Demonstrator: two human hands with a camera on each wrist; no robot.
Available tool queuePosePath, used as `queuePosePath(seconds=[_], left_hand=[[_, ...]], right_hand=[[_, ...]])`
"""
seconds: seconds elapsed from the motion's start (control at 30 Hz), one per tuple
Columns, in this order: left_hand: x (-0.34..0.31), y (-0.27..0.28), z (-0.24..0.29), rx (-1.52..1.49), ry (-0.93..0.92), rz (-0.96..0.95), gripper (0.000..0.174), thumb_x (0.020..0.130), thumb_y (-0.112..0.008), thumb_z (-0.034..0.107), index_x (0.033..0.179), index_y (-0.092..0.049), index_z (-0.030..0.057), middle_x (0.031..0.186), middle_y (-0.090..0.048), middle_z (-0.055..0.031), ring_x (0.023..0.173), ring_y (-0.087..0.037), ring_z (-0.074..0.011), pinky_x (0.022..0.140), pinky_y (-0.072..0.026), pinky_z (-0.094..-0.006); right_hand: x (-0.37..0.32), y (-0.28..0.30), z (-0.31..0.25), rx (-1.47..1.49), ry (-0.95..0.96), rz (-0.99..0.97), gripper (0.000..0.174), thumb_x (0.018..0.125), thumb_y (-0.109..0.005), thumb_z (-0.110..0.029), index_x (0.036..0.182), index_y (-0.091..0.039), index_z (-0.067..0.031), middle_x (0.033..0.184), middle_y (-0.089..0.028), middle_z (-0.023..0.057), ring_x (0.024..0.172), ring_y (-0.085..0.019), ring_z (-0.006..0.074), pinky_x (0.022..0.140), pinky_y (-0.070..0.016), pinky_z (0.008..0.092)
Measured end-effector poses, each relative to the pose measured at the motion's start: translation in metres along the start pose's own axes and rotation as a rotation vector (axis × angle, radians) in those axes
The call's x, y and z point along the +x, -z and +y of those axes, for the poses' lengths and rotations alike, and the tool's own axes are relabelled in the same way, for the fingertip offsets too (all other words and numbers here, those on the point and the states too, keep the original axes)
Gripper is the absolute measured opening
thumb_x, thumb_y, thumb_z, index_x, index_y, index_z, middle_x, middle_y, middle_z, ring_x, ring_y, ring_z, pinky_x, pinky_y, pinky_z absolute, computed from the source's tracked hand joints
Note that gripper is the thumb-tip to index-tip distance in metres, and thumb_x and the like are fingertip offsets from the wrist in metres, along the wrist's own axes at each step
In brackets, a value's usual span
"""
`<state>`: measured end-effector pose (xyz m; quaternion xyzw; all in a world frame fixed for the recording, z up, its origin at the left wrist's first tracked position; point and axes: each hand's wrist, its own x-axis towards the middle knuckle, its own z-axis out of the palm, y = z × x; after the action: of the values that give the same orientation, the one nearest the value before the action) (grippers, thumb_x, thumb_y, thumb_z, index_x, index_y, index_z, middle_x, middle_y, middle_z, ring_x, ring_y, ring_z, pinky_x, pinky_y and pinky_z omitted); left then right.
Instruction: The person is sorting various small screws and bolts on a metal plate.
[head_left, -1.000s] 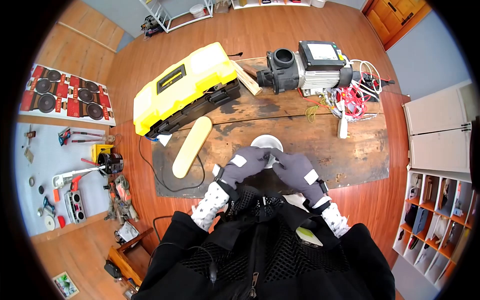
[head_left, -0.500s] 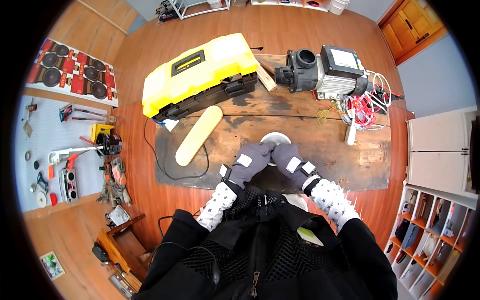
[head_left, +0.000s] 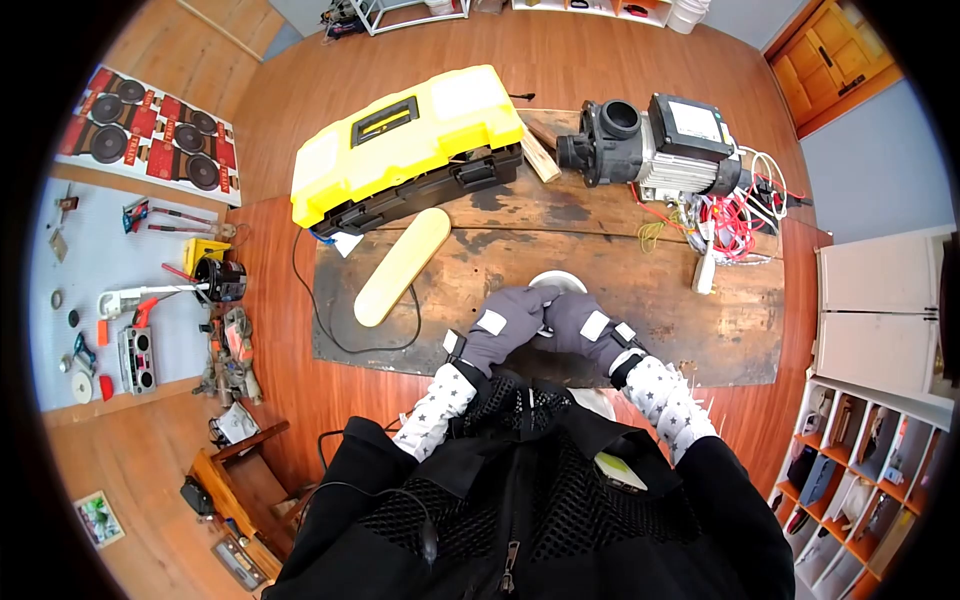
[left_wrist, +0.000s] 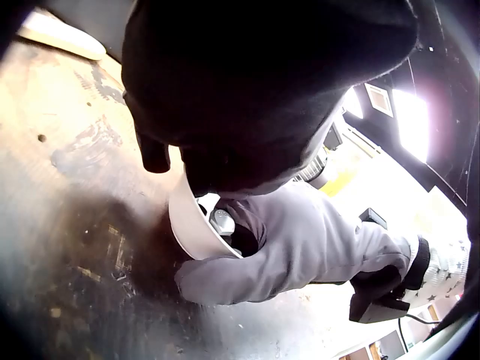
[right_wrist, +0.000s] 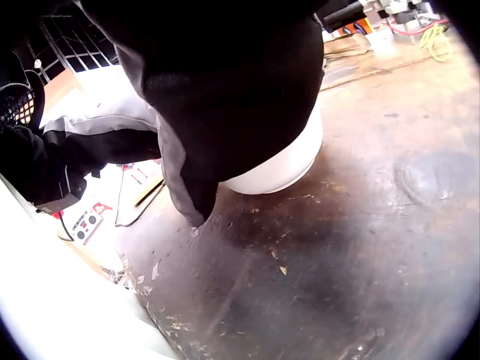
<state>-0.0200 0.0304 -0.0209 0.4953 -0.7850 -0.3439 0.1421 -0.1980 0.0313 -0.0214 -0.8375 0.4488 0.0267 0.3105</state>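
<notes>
Both gloved hands are at a white bowl (head_left: 558, 279) on the wooden table, close to the person's body. My left hand (head_left: 508, 318) comes from the left, its fingers dipping over the rim and its thumb outside in the left wrist view. From the other side, my right hand (head_left: 585, 324) grips the bowl, thumb (left_wrist: 217, 281) along the outer wall and fingers curled over the rim. Inside lies a shiny silver metal piece (left_wrist: 223, 221), partly covered by the fingers. The right wrist view shows the bowl's outer wall (right_wrist: 281, 171) low over the tabletop, under the dark glove.
A yellow-and-black toolbox (head_left: 410, 140) stands at the back left, with a long yellow rounded board (head_left: 403, 268) before it and a black cable (head_left: 375, 352) nearby. At the back right is a pump (head_left: 660, 150) beside tangled wires (head_left: 735, 225) and a white plug (head_left: 704, 272).
The head view has shifted, so the table sits farther right and slightly higher. Both hands stay at the bowl, the right turning inward and drawing closer to the left.
</notes>
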Motion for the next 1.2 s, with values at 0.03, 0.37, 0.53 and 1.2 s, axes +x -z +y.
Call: queuePosePath(seconds=[0.03, 0.37, 0.53, 1.2], left_hand=[[0.0, 0.001, 0.001, -0.012, 0.02, -0.021, 0.033, 0.092, -0.058, 0.016, 0.124, -0.069, 0.0175, 0.101, -0.072, -0.016, 0.092, -0.069, -0.0352, 0.081, -0.0561, -0.04], [-0.006, -0.003, -0.009, -0.364, 0.109, 0.074, 0.031, 0.092, -0.058, 0.021, 0.121, -0.069, 0.0142, 0.106, -0.072, -0.0174, 0.094, -0.068, -0.0388, 0.084, -0.0552, -0.0441], [0.0, 0.023, 0.022, 0.065, -0.076, -0.178, 0.052, 0.083, -0.064, 0.025, 0.133, -0.06, 0.0113, 0.111, -0.071, -0.0144, 0.095, -0.069, -0.0389, 0.084, -0.0559, -0.0444], [0.008, -0.02, 0.004, 0.532, -0.275, -0.232, 0.021, 0.083, -0.066, 0.031, 0.094, -0.076, 0.0157, 0.086, -0.07, -0.0067, 0.083, -0.069, -0.0287, 0.067, -0.053, -0.0432]], right_hand=[[-0.001, 0.005, -0.002, 0.005, -0.003, -0.064, 0.045, 0.08, -0.068, -0.051, 0.1, -0.074, -0.0112, 0.089, -0.072, 0.015, 0.087, -0.069, 0.0374, 0.076, -0.0558, 0.0448], [-0.016, 0.004, 0.007, 0.335, 0.059, 0.123, 0.03, 0.086, -0.067, -0.035, 0.094, -0.071, -0.0058, 0.087, -0.069, 0.0193, 0.084, -0.066, 0.0392, 0.074, -0.053, 0.0464], [-0.026, -0.007, 0.015, 0.286, 0.009, 0.195, 0.025, 0.086, -0.067, -0.029, 0.095, -0.071, -0.0048, 0.085, -0.068, 0.0213, 0.08, -0.066, 0.0415, 0.073, -0.0518, 0.0479], [-0.068, -0.024, 0.011, 1.976, -0.508, 0.452, 0.03, 0.099, -0.062, -0.019, 0.126, -0.062, -0.005, 0.109, -0.073, 0.0066, 0.092, -0.07, 0.0146, 0.071, -0.0493, 0.024]])
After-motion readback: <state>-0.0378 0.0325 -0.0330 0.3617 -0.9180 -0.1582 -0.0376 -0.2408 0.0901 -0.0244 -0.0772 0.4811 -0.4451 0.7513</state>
